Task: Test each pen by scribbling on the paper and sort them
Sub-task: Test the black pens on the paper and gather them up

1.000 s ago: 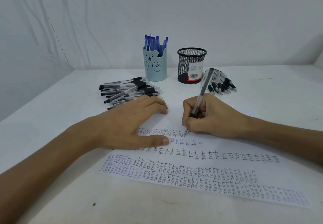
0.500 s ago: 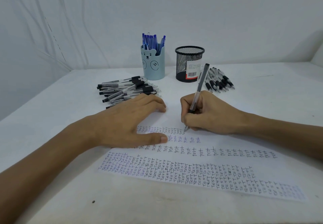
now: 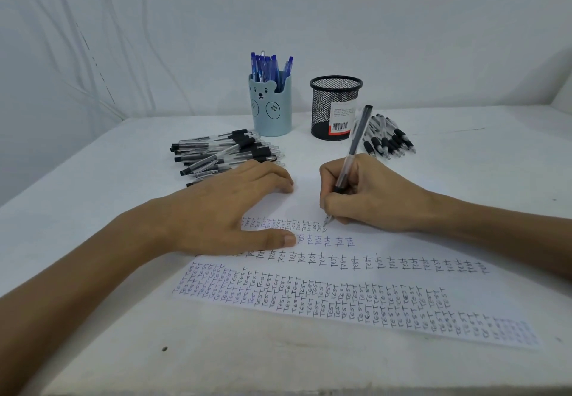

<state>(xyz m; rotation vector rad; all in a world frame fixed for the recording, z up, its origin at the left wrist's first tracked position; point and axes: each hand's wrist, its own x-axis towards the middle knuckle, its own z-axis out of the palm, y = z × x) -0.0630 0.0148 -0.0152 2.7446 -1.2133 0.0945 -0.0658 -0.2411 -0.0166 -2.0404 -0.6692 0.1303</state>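
The right hand (image 3: 368, 197) pinches a clear-barrelled pen (image 3: 353, 151) in a writing grip, its tip touching the paper (image 3: 387, 299) at the right end of a far row of small "TEST" marks. The left hand (image 3: 223, 210) lies flat on the paper's left part, fingers relaxed and spread, thumb stretched toward the right. Just beyond the left hand lies a pile of black-grip pens (image 3: 223, 154); a smaller pile (image 3: 387, 142) lies beyond the right hand. Farther back stand a blue bear cup (image 3: 270, 108) holding blue pens (image 3: 269, 67) and, to its right, a black mesh cup (image 3: 335, 108).
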